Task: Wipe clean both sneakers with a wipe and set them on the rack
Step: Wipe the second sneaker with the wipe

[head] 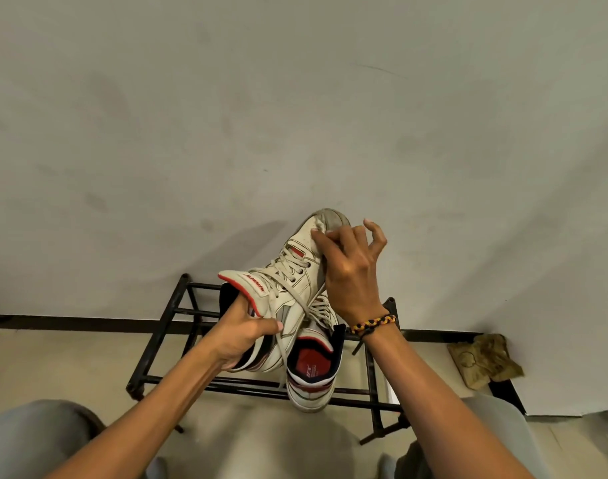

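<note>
Sneaker 1 [295, 271], scuffed white leather with red trim and a grey rubber toe, is held toe-up above the black metal-bar rack [164, 326]. The left hand [242, 335] grips its padded collar, thumb over the side. The right hand [347, 267] pinches a small white wipe [319, 226] against the toe. Sneaker 2 [314, 371] rests on the rack, directly beneath. A crumpled brown cloth [485, 361] lies by the wall.

Raised sneaker [292, 281] toe-up (wipe [321, 232] against toe); second sneaker [314, 361] on rack [164, 326].
</note>
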